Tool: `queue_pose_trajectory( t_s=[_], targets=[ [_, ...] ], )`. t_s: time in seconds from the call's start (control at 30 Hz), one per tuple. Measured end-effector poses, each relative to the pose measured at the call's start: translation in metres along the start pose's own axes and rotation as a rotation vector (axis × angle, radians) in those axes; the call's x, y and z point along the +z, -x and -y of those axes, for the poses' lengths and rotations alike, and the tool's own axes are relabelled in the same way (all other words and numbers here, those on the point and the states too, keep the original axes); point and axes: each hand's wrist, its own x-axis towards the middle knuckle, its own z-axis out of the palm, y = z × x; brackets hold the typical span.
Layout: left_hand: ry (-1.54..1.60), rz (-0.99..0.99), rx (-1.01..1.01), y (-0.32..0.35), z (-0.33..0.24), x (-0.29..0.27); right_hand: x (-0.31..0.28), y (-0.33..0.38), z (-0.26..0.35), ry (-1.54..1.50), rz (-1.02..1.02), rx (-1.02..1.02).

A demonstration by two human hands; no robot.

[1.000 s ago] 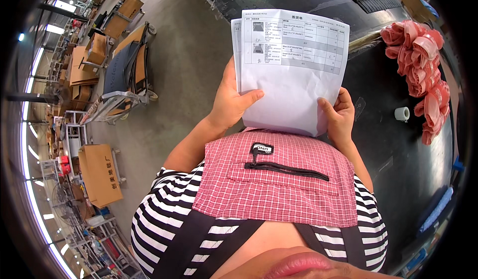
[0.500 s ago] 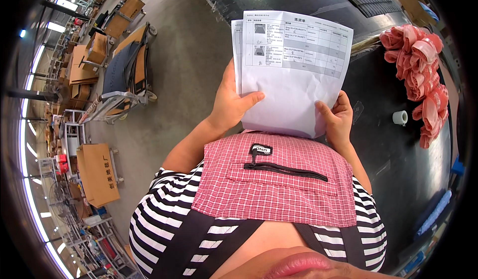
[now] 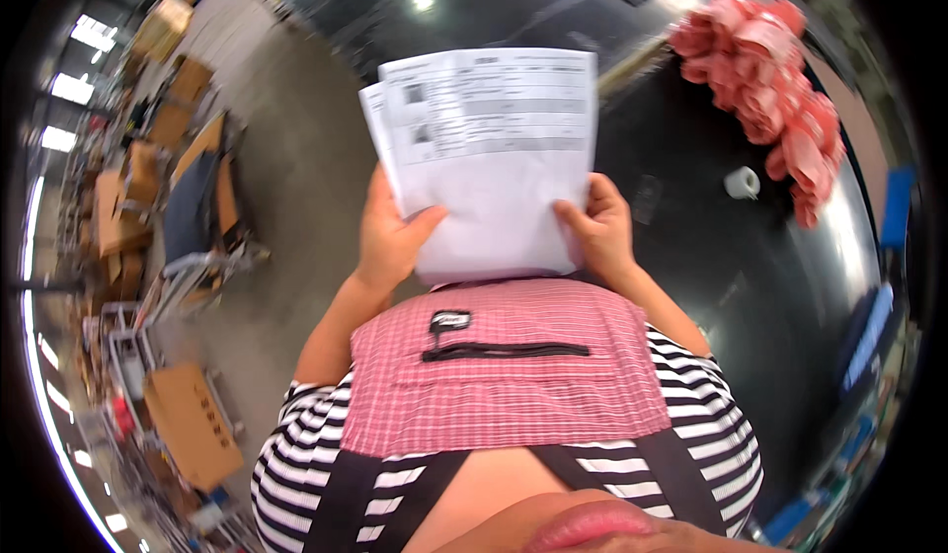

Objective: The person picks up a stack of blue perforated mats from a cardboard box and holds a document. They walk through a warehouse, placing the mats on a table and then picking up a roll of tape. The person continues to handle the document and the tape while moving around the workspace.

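Between both hands I hold a small stack of printed paper sheets [image 3: 494, 197], with a table and two small pictures on the upper half of the top sheet. A second sheet's edge shows behind it at the left. My left hand [image 3: 395, 232] grips the lower left edge, thumb on the front. Along the lower right edge, my right hand [image 3: 600, 225] pinches the sheets with its thumb in front and its fingers partly curled behind. The papers' lower edge meets the top of a red checked apron [image 3: 504, 385] with a black zip.
A dark table [image 3: 691, 267] spans the right side. On it lie several pink rolled bundles [image 3: 755, 74] and a white tape roll [image 3: 742, 184]. Left across the floor stand a loaded cart [image 3: 197, 202] and a cardboard box [image 3: 193, 425]. A blue roll [image 3: 869, 341] is far right.
The view has turned, so the papers and both hands sit further left in the picture. The pink bundles and tape roll have shifted left and up. Both hands keep their grip.
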Motion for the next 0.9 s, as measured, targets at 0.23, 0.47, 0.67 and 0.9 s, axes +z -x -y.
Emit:
queue_pose_trajectory(
  t_s=[0.23, 0.47, 0.67, 0.9],
  targets=[
    [-0.066, 0.296, 0.022, -0.069, 0.017, 0.044, -0.043, -0.001, -0.017, -0.067, -0.248, 0.063],
    [-0.055, 0.510, -0.392, -0.095, 0.116, 0.102, -0.117, 0.017, -0.065, 0.007, -0.690, -0.002],
    [-0.330, 0.522, -0.331, -0.084, 0.162, 0.114, -0.198, 0.019, -0.057, 0.287, -0.867, -0.233],
    [-0.468, 0.539, -0.205, -0.095, 0.156, 0.144, -0.299, -0.024, 0.034, 1.584, -1.031, -0.027]
  ],
)
